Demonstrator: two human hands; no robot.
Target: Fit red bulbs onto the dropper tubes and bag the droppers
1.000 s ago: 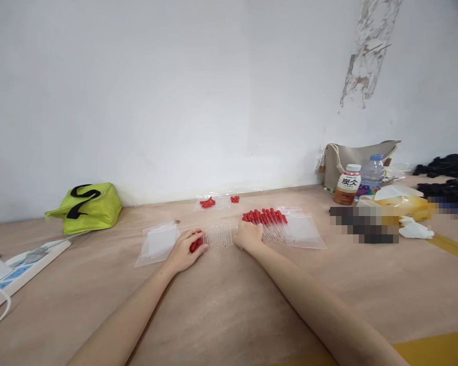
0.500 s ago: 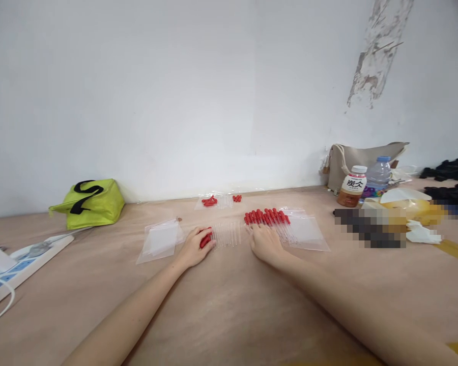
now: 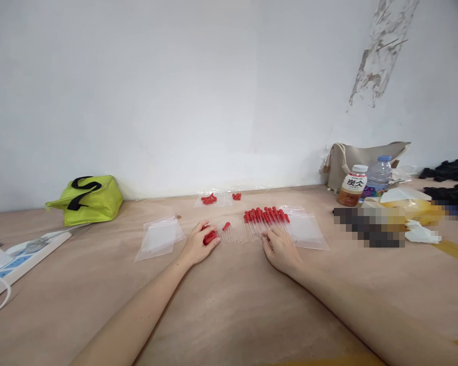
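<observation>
On the brown-covered table, my left hand [image 3: 199, 243] curls around a small heap of red rubber bulbs [image 3: 209, 237], thumb and fingers on either side. One loose red bulb [image 3: 226, 226] lies just right of it, on a row of clear thin tubes [image 3: 234, 233]. My right hand [image 3: 282, 249] has its fingers bent down at the tubes of several droppers with red bulbs [image 3: 265, 215], lined up side by side. What its fingertips hold, if anything, is hidden. Clear plastic bags lie beyond both hands: a left stack [image 3: 158, 239] and a right stack [image 3: 309, 231].
Farther back, another clear bag [image 3: 224, 200] holds red bulbs and tubes near the wall. A lime bag [image 3: 93, 201] and a power strip [image 3: 23, 264] stand left. To the right are a drink bottle [image 3: 353, 185], a water bottle [image 3: 379, 175] and a beige bag [image 3: 336, 168].
My right hand has shifted right and slightly toward me along the droppers. A single red bulb now lies loose beside my left hand, which stays around the heap.
</observation>
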